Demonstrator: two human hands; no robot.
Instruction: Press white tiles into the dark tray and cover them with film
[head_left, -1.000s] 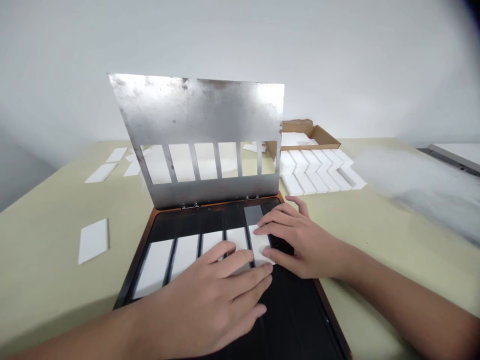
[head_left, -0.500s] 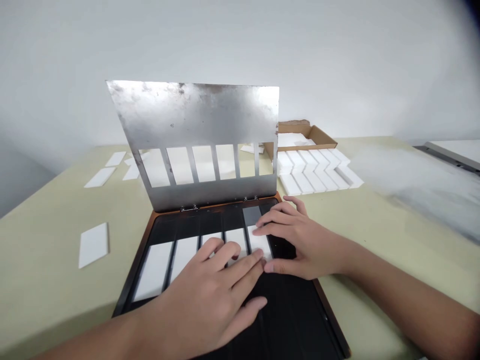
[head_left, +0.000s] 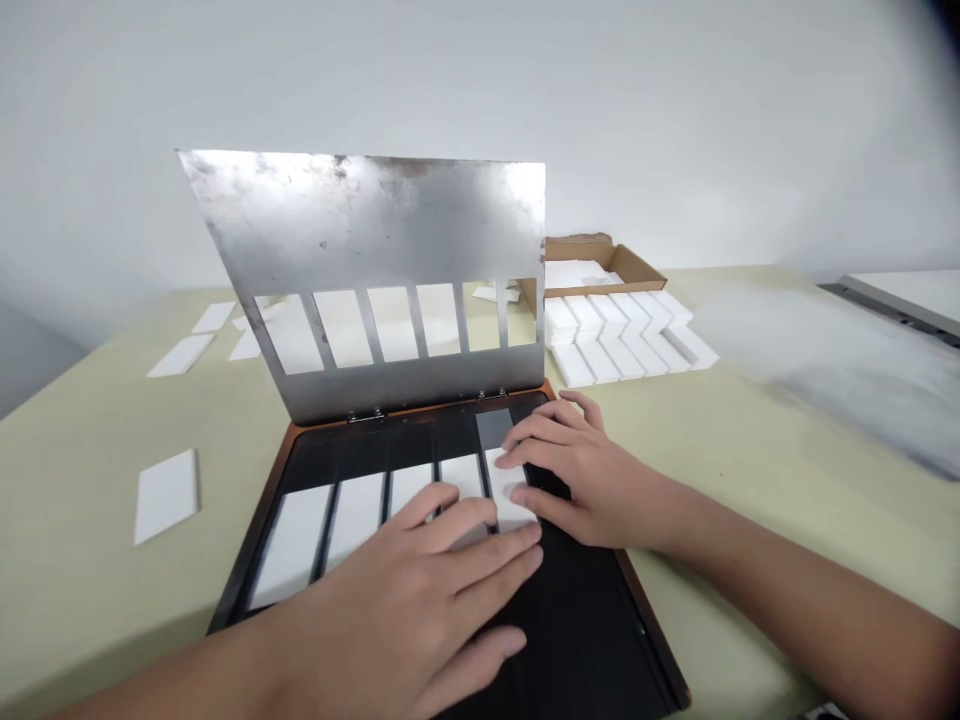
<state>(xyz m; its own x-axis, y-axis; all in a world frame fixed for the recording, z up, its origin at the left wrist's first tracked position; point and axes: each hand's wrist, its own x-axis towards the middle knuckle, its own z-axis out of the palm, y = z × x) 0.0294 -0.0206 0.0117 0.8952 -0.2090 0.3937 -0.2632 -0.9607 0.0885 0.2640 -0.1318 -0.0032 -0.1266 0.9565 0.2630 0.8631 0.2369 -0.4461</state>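
Observation:
A black slotted tray (head_left: 600,640) with a brown rim lies in front of me, its hinged steel lid (head_left: 360,230) with several cut-out windows standing upright. Several white rectangular tiles (head_left: 352,515) lie side by side in the tray's slots. My left hand (head_left: 420,610) lies flat with fingers stretched over the middle tiles. My right hand (head_left: 581,480) rests with fingers extended on the rightmost tile (head_left: 506,490), its thumb at the tile's near end. Neither hand grips anything.
Rows of white tiles (head_left: 622,335) lie on the beige table at the back right, in front of an open cardboard box (head_left: 637,265). Loose tiles lie at the left (head_left: 166,493) and the far left (head_left: 180,354). A grey blurred sheet (head_left: 840,360) covers the right side.
The view has shifted slightly, so the tray and lid sit further left. Both hands stay on the tiles with only small finger movements.

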